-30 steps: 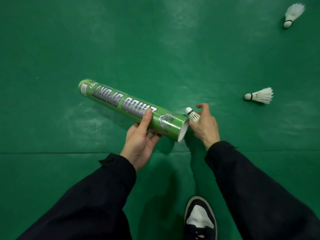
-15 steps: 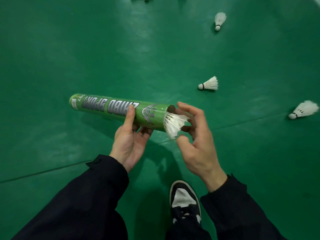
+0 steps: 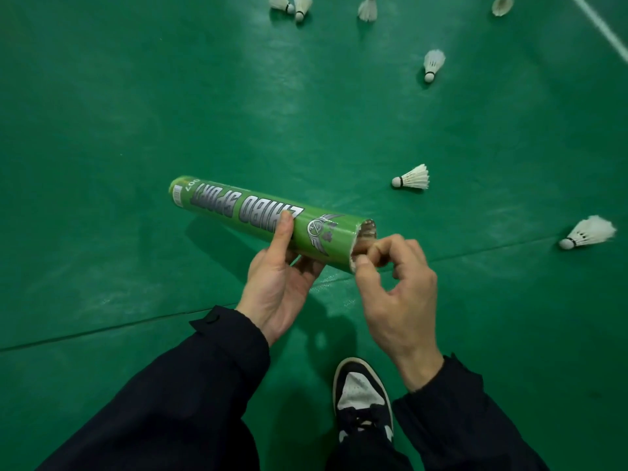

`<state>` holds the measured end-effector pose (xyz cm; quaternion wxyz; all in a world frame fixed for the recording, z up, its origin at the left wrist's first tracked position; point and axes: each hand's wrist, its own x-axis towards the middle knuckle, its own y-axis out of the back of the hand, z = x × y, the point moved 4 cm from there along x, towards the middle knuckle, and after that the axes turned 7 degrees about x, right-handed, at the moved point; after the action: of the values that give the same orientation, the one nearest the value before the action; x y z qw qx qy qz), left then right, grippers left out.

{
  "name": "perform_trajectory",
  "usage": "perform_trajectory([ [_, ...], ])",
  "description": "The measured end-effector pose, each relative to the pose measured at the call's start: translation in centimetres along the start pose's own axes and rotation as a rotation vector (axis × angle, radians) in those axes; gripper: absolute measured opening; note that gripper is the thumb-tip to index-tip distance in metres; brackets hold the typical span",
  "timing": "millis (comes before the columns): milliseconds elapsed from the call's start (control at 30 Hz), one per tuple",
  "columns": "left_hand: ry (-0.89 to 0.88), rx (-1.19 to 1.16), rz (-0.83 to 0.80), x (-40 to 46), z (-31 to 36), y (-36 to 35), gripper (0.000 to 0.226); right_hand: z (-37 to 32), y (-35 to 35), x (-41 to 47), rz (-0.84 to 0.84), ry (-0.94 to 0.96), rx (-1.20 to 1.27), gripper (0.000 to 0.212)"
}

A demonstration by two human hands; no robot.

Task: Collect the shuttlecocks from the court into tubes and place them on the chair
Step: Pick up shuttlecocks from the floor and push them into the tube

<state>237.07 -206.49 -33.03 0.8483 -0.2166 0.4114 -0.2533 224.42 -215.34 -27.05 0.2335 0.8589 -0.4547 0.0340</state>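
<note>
**Green tube in hand, shuttlecocks all over the court**

Head cam, looking down. The left hand (image 3: 278,287) grips the green shuttlecock tube (image 3: 265,220) from underneath, thumb laid over the printed side, so the tube sits mid-frame, slanting from its closed end at centre left down to the open mouth at centre. The right hand (image 3: 397,290) is right at that mouth, fingers curled with the tips poking into the opening; can't tell if it's pinching anything in there, the inside is just a blur of pale stuff.

On the green court floor (image 3: 136,96): one shuttlecock (image 3: 412,178) lying right of the tube, another (image 3: 589,232) near the right edge, one more (image 3: 432,65) in the upper right, and several others along the top edge. A white court line (image 3: 601,25) cuts the top right corner. Black-and-white sneaker (image 3: 362,396) at bottom centre, dark sleeves on both arms.
</note>
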Motion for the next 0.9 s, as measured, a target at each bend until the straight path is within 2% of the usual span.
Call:
perform_trajectory([
  [100,-0.026,-0.014,0.013,-0.2,0.4,0.1,0.05,0.1,-0.2,-0.6,-0.198,-0.114,0.111,0.029],
  [200,-0.04,0.029,0.002,-0.6,0.4,0.2,0.069,1.0,-2.2,-0.8,-0.493,-0.334,-0.066,0.041],
  [267,-0.066,0.056,0.015,-0.7,0.4,0.2,0.079,0.9,-3.4,-0.5,-0.58,-0.454,0.025,0.035],
  [300,-0.086,0.059,0.021,-0.7,0.6,0.3,0.081,0.7,-3.7,-0.4,-0.57,-0.484,0.136,0.028],
  [367,-0.112,0.048,0.023,-0.8,1.1,0.0,0.083,0.2,-3.0,0.0,-0.438,-0.493,0.293,0.027],
  [433,-0.102,0.024,0.025,-1.3,1.3,-0.7,0.081,-0.2,-1.3,0.1,-0.339,-0.494,0.279,0.028],
  [567,-0.018,0.096,-0.044,-3.1,-0.1,-3.8,0.077,-1.9,0.9,0.1,-0.532,-0.612,0.275,0.026],
  [667,0.003,0.117,-0.092,-3.5,-0.4,-6.8,0.074,-3.0,3.9,1.5,-0.482,-0.635,0.308,0.025],
  [800,0.062,0.125,-0.098,-0.8,-1.7,-11.0,0.041,-1.3,8.7,3.8,-0.32,-0.609,0.34,0.026],
  [900,0.086,0.164,-0.076,3.4,-3.5,-13.8,0.042,2.5,10.7,6.4,-0.29,-0.61,0.386,0.027],
])
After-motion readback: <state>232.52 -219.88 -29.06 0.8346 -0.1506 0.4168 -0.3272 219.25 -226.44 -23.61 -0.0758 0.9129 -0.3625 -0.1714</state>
